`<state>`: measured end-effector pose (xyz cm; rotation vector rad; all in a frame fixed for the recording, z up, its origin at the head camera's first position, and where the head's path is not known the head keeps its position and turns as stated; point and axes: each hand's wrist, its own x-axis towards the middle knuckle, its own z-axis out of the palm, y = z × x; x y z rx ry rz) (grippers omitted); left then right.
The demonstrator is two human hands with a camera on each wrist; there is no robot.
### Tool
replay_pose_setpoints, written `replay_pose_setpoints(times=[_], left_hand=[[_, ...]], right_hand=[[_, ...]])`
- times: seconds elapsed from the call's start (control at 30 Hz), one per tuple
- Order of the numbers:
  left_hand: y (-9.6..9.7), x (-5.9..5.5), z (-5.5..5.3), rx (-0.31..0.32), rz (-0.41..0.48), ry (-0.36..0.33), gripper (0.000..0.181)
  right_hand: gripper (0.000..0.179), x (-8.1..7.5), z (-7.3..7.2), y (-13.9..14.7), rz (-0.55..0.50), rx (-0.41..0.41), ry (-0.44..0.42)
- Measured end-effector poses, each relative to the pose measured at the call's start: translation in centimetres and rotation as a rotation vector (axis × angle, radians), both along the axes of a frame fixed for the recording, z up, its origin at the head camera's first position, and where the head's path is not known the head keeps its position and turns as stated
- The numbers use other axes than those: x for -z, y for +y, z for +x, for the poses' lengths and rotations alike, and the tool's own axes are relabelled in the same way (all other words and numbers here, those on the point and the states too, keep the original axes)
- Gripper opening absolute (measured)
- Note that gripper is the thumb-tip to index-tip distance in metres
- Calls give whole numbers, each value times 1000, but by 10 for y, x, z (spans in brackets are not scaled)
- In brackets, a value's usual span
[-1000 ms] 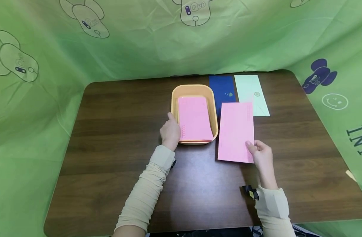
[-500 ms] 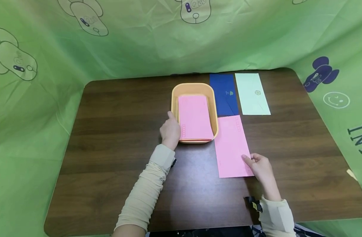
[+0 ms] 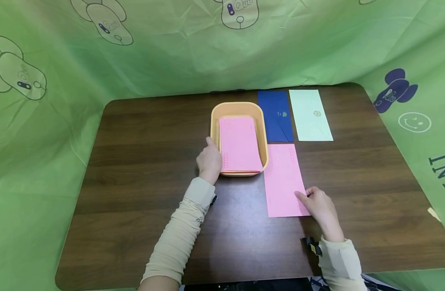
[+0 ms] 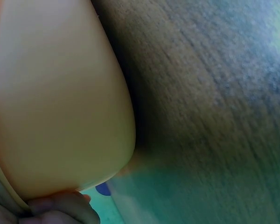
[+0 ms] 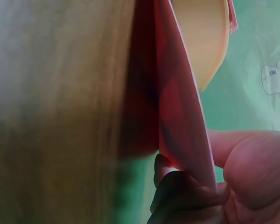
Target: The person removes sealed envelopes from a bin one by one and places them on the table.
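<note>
My left hand (image 3: 209, 162) holds the left side of a light-orange plastic tray (image 3: 235, 106); the left wrist view shows its fingers (image 4: 67, 208) curled at the rim. Inside the tray lies a stack of pink envelopes (image 3: 239, 141), its near end on the front rim. My right hand (image 3: 321, 208) pinches another pink envelope (image 3: 282, 178) near its lower right corner, thumb on top and fingers beneath. That envelope lies just right of the tray. In the right wrist view its held edge is lifted, with a dark shadow under it.
Behind the pink envelope, a dark blue envelope (image 3: 275, 116) lies beside the tray. To its right is a pale mint envelope (image 3: 310, 115) with a round seal. The brown wooden table (image 3: 142, 161) meets a green printed cloth (image 3: 179, 52) at the back and sides.
The pink envelope in my right hand came down and nearer, uncovering the blue and mint envelopes behind it. Over the last half second it barely shifted. My left hand stayed at the tray.
</note>
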<state>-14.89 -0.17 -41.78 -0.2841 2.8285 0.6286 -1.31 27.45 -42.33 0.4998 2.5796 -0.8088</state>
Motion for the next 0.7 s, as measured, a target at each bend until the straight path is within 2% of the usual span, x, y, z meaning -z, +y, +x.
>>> replay_pose_setpoints(times=[0.43,0.7], left_hand=[[0,3,0,10,-35,31,24],[0,2,1,15,-31,33,23]], right_hand=[[46,-1,0,-3,26,-24,-46],[50,0,-2,-3,-7,5,-62]])
